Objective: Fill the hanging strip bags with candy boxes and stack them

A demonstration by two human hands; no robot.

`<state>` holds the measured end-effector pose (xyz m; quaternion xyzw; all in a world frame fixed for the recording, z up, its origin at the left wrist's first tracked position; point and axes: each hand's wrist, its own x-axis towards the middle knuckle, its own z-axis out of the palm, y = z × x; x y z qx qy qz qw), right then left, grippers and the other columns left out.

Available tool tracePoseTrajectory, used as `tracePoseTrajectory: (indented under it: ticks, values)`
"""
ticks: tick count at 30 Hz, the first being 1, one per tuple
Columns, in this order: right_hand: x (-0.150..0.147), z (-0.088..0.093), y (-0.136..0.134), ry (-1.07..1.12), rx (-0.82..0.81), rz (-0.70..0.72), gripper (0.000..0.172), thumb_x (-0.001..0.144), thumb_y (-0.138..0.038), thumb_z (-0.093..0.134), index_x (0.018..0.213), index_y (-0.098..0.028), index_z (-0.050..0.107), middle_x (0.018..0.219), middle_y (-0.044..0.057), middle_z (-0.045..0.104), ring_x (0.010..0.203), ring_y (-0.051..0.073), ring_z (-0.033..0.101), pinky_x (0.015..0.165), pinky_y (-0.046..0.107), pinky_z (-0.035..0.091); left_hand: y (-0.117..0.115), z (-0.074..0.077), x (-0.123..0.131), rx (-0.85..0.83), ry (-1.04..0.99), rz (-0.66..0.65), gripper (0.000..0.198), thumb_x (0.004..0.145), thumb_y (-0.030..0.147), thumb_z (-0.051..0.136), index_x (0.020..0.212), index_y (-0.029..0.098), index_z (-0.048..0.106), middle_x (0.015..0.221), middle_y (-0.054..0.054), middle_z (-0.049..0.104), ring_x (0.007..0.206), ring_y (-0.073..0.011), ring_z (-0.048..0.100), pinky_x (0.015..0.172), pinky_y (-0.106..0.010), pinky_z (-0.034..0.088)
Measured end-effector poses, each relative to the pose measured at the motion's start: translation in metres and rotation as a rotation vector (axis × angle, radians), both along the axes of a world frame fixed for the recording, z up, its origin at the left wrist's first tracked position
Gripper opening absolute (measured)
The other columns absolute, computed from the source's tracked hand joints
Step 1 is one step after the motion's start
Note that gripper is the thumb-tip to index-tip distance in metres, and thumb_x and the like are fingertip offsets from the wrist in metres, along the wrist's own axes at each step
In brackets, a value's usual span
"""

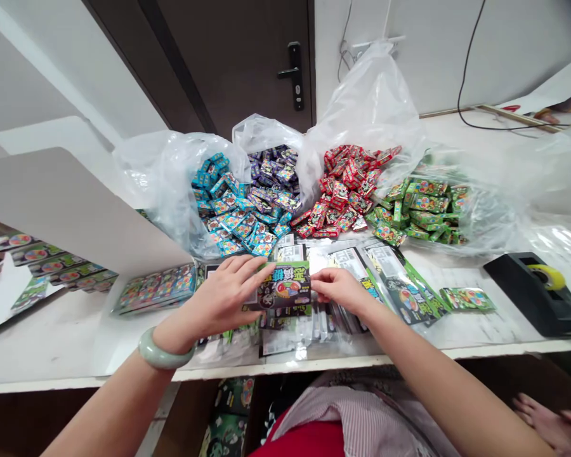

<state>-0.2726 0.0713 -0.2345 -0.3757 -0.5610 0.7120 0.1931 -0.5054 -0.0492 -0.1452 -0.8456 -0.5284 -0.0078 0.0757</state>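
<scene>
A black and green printed carton (291,283) is held level over the front of the table. My left hand (231,293), below a pale green bangle (165,350), grips its left end, fingers along the top and thumb underneath. At the right edge my right hand (341,289) pinches the carton between thumb and fingers. Under and beside it lie flat black and green packages (404,292) in clear plastic. Small blue boxes (240,219), purple boxes (276,171), red boxes (345,187) and green boxes (426,206) spill from clear bags behind.
A black tape dispenser (528,295) with yellow tape stands at the right, near a single green box (467,299). At the left, a white board (71,216) leans beside stacked printed cartons (157,289). Another person's hand or foot (552,422) shows low at the right.
</scene>
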Motion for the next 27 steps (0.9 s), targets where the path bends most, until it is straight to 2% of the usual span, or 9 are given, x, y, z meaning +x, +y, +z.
tracePoseTrajectory:
  ticks: [5,9,14,16,18,21,23,27]
  values:
    - [0.021,0.006,0.018,0.001,0.037,-0.056,0.028,0.064,-0.043,0.073,0.068,-0.018,0.062,0.062,-0.002,0.062,0.053,0.010,0.055,0.048,0.021,0.044,-0.009,-0.014,-0.019,0.057,-0.156,0.062,0.078,0.081,0.038,0.066,0.147,0.019,0.030,0.136,-0.017,0.047,0.122,-0.0333,0.047,0.103,-0.049,0.040]
    - [0.036,0.009,0.042,-0.050,0.121,-0.086,0.032,0.065,-0.048,0.071,0.076,-0.019,0.062,0.074,0.001,0.065,0.066,0.015,0.062,0.053,0.023,0.050,-0.021,-0.032,-0.031,0.098,-0.330,0.155,0.081,0.081,0.039,0.067,0.149,0.024,0.026,0.137,-0.014,0.045,0.124,-0.0320,0.047,0.105,-0.047,0.042]
    - [0.034,0.010,0.105,-0.223,0.381,-0.216,0.029,0.073,-0.047,0.061,0.082,-0.019,0.064,0.074,0.003,0.067,0.069,0.019,0.064,0.058,0.030,0.053,-0.031,-0.060,-0.036,0.130,-0.472,0.292,0.082,0.080,0.038,0.068,0.149,0.027,0.026,0.140,-0.012,0.042,0.127,-0.0313,0.046,0.107,-0.046,0.042]
    - [0.031,0.009,0.136,-0.314,0.516,-0.260,0.025,0.077,-0.041,0.058,0.086,-0.019,0.067,0.075,0.005,0.068,0.071,0.021,0.064,0.065,0.035,0.054,-0.033,-0.068,-0.035,0.139,-0.490,0.310,0.083,0.079,0.038,0.069,0.149,0.027,0.025,0.141,-0.012,0.042,0.127,-0.0319,0.046,0.107,-0.048,0.042]
    - [0.026,0.011,0.160,-0.397,0.654,-0.277,0.022,0.079,-0.035,0.058,0.089,-0.019,0.069,0.084,0.008,0.070,0.081,0.025,0.065,0.079,0.042,0.053,-0.035,-0.073,-0.034,0.134,-0.504,0.320,0.084,0.079,0.037,0.070,0.149,0.028,0.025,0.141,-0.013,0.042,0.128,-0.0324,0.046,0.108,-0.048,0.041]
    - [0.012,0.016,0.178,-0.474,0.857,-0.271,0.026,0.081,-0.025,0.056,0.100,-0.014,0.070,0.111,0.017,0.066,0.110,0.034,0.057,0.101,0.052,0.038,-0.038,-0.074,-0.034,0.114,-0.537,0.336,0.084,0.079,0.035,0.070,0.150,0.028,0.024,0.142,-0.013,0.041,0.129,-0.0324,0.044,0.108,-0.048,0.042]
    - [-0.008,0.021,0.178,-0.480,0.965,-0.222,0.030,0.084,-0.022,0.054,0.108,-0.012,0.068,0.123,0.018,0.062,0.121,0.033,0.050,0.108,0.050,0.030,-0.039,-0.074,-0.034,0.111,-0.555,0.347,0.085,0.079,0.033,0.069,0.150,0.028,0.022,0.143,-0.013,0.039,0.130,-0.0326,0.043,0.108,-0.049,0.041]
    - [-0.073,0.027,0.168,-0.459,1.042,-0.023,0.022,0.088,-0.030,0.056,0.100,-0.019,0.072,0.108,0.010,0.069,0.109,0.026,0.058,0.102,0.038,0.038,-0.037,-0.073,-0.033,0.121,-0.571,0.366,0.086,0.079,0.033,0.069,0.150,0.029,0.021,0.143,-0.014,0.040,0.130,-0.0333,0.043,0.107,-0.050,0.042]
